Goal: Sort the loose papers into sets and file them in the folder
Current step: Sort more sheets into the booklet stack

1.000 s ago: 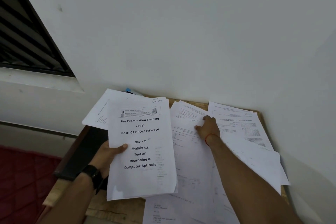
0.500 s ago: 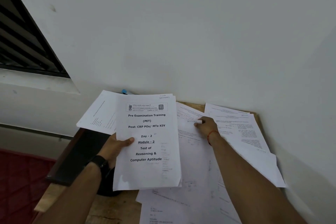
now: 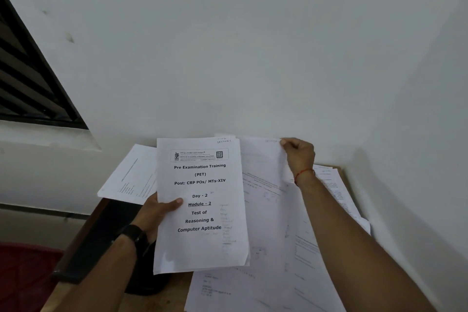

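My left hand [image 3: 158, 213] holds a white paper set [image 3: 200, 205] by its left edge, thumb on the front; its cover reads "Pre Examination Training (PET)". The set is lifted above the desk. My right hand [image 3: 298, 154] pinches the top corner of a loose printed sheet [image 3: 266, 185] and holds it raised just right of the set. More loose papers [image 3: 334, 192] lie spread on the wooden desk [image 3: 157, 304] beneath my right arm. A dark flat folder [image 3: 101, 240] lies at the desk's left edge, partly hidden by my left arm.
Another sheet [image 3: 129, 177] overhangs the desk's back left corner. A white wall [image 3: 253, 58] stands close behind and to the right of the desk. A dark louvred window [image 3: 27, 83] is at the left, and red bedding [image 3: 22, 276] lies below the desk.
My right hand has lifted a loose sheet by its top corner, up off the desk pile and toward the wall. My left hand has raised the paper set slightly.
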